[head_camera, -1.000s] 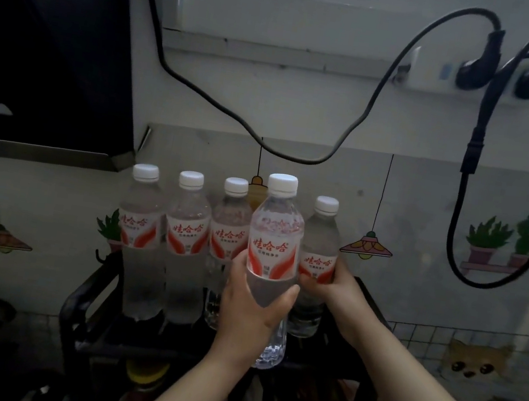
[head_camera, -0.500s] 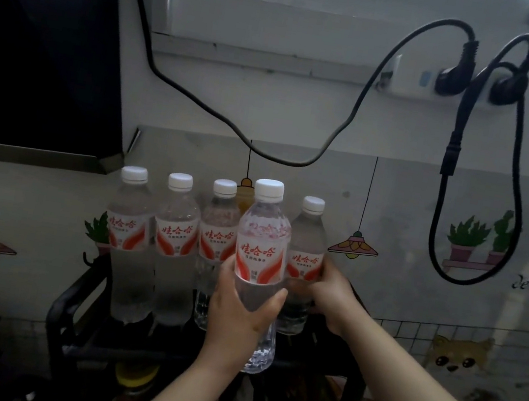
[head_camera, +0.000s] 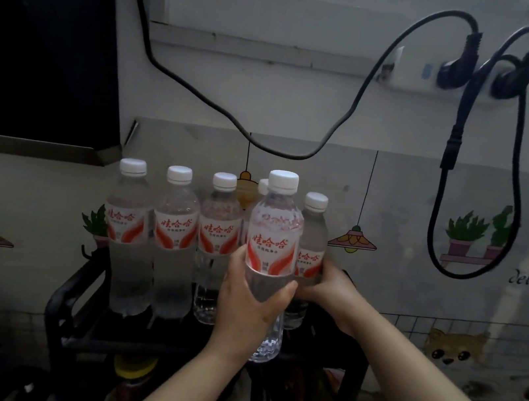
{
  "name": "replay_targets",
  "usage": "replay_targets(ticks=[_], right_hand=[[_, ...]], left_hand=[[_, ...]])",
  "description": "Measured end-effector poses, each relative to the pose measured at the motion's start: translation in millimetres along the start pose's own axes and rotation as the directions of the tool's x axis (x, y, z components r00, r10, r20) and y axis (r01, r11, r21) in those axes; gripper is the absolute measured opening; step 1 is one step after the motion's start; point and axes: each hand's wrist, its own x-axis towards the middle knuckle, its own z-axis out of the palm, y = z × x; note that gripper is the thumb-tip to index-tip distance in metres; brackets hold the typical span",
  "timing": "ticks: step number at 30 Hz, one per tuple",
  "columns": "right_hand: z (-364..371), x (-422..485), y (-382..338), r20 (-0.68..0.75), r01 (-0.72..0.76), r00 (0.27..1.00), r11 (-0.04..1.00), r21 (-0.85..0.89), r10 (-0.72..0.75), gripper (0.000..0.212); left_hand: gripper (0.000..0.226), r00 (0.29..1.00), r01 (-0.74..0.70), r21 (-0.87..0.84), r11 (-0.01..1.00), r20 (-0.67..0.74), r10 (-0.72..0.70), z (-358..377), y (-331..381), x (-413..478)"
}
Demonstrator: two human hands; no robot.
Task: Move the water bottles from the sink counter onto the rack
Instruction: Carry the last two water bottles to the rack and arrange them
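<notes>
we note the black rack (head_camera: pixel 68 294) now carries five upright bottles in its back row (head_camera: pixel 173 241); a fourth cap has come into view since a second ago. left hand (head_camera: pixel 250 302) wraps a sixth bottle (head_camera: pixel 270 253) above the front rail, right hand (head_camera: pixel 329 287) closed round the rightmost bottle (head_camera: pixel 311 242). hanging cable (head_camera: pixel 298 155) clears the caps.

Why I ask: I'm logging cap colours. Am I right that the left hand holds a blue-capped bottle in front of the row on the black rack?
Not quite: the head view shows the left hand holding a bottle whose cap is white, not blue. It is in front of the row on the black rack.
</notes>
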Motion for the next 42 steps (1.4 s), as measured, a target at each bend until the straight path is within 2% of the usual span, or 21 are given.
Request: replay_targets(ticks=[2, 4, 6, 9, 13, 17, 20, 25, 29, 35, 42], right_hand=[[-8.0, -1.6, -8.3, -0.034, -0.031, 0.999, 0.999, -0.02, 0.031, 0.043], [-20.7, -4.7, -20.4, -0.164, -0.052, 0.985, 0.998, -0.037, 0.045, 0.063], [-32.4, -14.4, -35.7, -0.25, -0.002, 0.968, 1.0, 0.013, 0.005, 0.064], [-38.4, -34.9, -56.6, -0.204, 0.138, 0.971, 0.988, 0.065, -0.122, 0.051], [-36.6, -49.2, -65.8, -0.075, 0.188, 0.979, 0.981, -0.035, -0.191, 0.071], [-37.2, -49.5, -60.1, -0.106, 0.185, 0.975, 0.977, -0.111, -0.197, 0.07], [-37.8, -45.8, -53.4, -0.184, 0.207, 0.956, 0.97, -0.132, -0.229, 0.061], [-37.8, -41.1, -44.3, -0.251, 0.246, 0.925, 0.953, -0.175, -0.285, 0.062], [-36.6, -38.5, -34.2, -0.262, 0.231, 0.926, 0.957, -0.173, -0.271, 0.061], [-41.1, -33.9, -25.9, -0.306, 0.199, 0.925, 0.973, -0.113, -0.225, 0.061], [-44.9, -32.7, -23.5, -0.24, 0.178, 0.952, 0.982, -0.069, -0.19, 0.057]], left_hand=[[0.066, 1.0, 0.006, -0.007, 1.0, 0.013, -0.006, 2.9, -0.4, 2.0], [0.067, 1.0, -0.001, 0.0, 1.0, 0.024, 0.001, 6.9, 0.0, 3.8], [0.069, 1.0, -0.006, 0.002, 1.0, 0.029, 0.006, 13.0, -0.3, 5.3], [0.082, 0.999, 0.011, 0.017, 1.0, 0.034, -0.012, 25.6, -0.7, 5.1], [0.083, 0.997, 0.016, 0.03, 0.999, 0.071, -0.018, 43.9, 1.6, 3.3], [0.073, 0.999, 0.006, 0.076, 0.997, 0.043, -0.01, 58.9, 3.8, 3.5], [0.075, 0.999, 0.007, 0.11, 0.994, 0.047, -0.012, 66.6, 1.4, 4.6], [0.079, 0.998, 0.016, 0.131, 0.991, 0.059, -0.024, 65.5, -0.5, 4.4], [0.085, 0.998, 0.049, 0.142, 0.989, 0.036, -0.055, 59.0, -5.3, -3.7], [0.077, 0.991, 0.112, 0.185, 0.976, 0.05, -0.124, 57.6, -13.6, -12.9], [0.062, 0.989, 0.1, 0.232, 0.967, 0.083, -0.122, 65.4, -18.5, -15.8]])
